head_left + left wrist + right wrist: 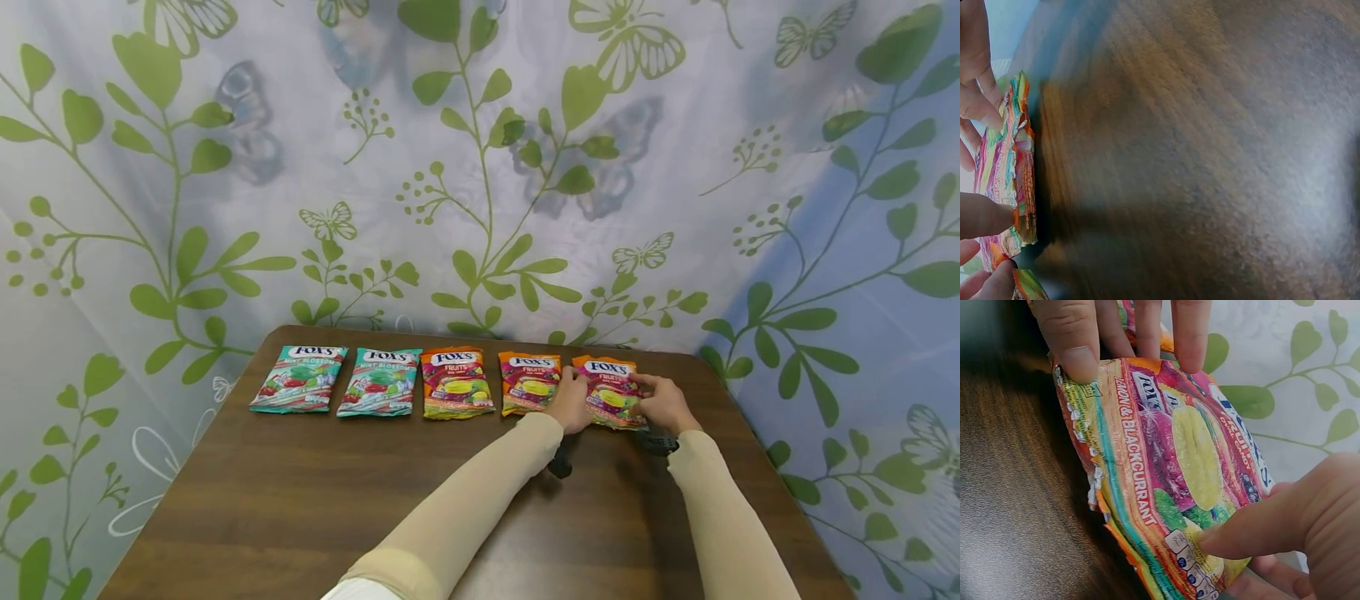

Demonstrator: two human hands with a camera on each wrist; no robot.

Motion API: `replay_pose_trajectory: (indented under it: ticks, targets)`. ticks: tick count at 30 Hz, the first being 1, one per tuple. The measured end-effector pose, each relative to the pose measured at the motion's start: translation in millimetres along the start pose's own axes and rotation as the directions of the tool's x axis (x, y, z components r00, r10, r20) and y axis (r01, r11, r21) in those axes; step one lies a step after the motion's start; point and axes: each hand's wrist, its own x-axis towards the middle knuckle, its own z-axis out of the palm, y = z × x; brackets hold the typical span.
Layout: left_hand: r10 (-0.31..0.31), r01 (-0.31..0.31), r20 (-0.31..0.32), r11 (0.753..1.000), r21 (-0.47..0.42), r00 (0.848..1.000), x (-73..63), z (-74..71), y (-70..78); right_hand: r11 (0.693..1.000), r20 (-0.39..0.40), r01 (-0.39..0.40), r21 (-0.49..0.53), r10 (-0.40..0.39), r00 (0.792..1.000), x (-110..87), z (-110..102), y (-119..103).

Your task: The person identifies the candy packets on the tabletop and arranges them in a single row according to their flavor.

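At the right end of a row of candy bags, both hands hold an orange and purple Fox's Fruits candy bag (pixel 609 392) by its sides. My left hand (pixel 570 403) grips its left edge, thumb on the printed front. On the opposite edge, my right hand (pixel 664 405) has its thumb (pixel 1260 531) across the front and fingers partly hidden behind. "Lemon & Blackcurrant" is readable on the bag in the right wrist view. A second Fruits bag (pixel 525 387) lies just left of my left hand. Whether the held bag touches the table is unclear.
Farther left along the back of the brown wooden table (pixel 300 500) lie another Fruits bag (pixel 456 385) and two green Mint Blossom bags, one inner (pixel 379 383) and one outermost (pixel 300 381). Behind the table hangs a leaf-and-butterfly curtain (pixel 360 275).
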Motion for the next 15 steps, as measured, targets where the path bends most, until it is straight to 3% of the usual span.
replay_pose_trajectory:
  ticks: [8, 11, 15]
  targets:
    - [0.039, -0.038, -0.035, 0.999, 0.004, 0.999, -1.0, -4.6, -5.4, 1.000, -0.078, 0.013, -0.028, -0.015, 0.997, -0.8, 2, 2]
    - [0.094, -0.095, -0.060, 0.995, -0.015, 0.994, -3.4, -9.0, -6.1, 0.997, -0.120, 0.038, -0.064, -0.046, 0.992, -6.0, 1, 0]
    - [0.188, -0.188, -0.075, 0.982, 0.013, 0.979, -21.5, -30.3, -1.5, 0.989, -0.170, 0.087, -0.116, -0.106, 0.980, -17.6, 0, -9]
